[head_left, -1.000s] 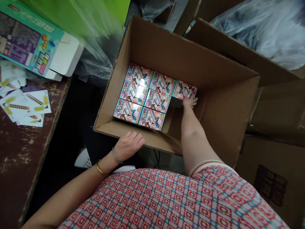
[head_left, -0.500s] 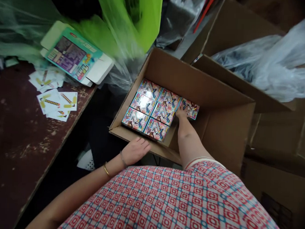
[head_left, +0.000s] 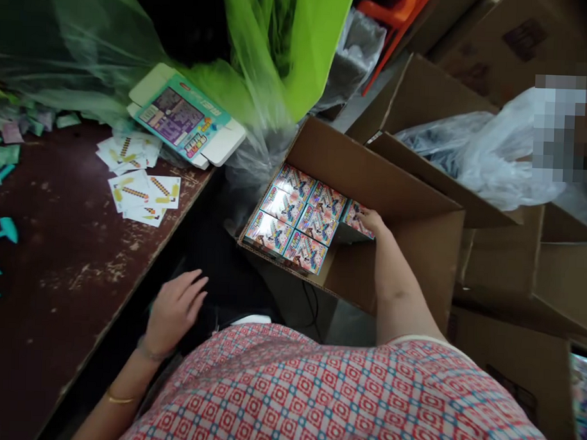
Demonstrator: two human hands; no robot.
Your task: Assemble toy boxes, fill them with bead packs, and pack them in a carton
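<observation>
We are reaching our right hand (head_left: 372,221) into the cardboard carton (head_left: 408,250), fingers resting on the seventh small toy box (head_left: 358,217) beside the six packed flush in rows, while our left hand (head_left: 175,309), fingers spread and empty, is hovering off the table edge (head_left: 127,291).

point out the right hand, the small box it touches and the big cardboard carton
right hand (head_left: 373,221), head view, on the back of the hand
small box (head_left: 355,217), head view, on its printed top face
cardboard carton (head_left: 372,178), head view, on its bare far inner wall
</observation>
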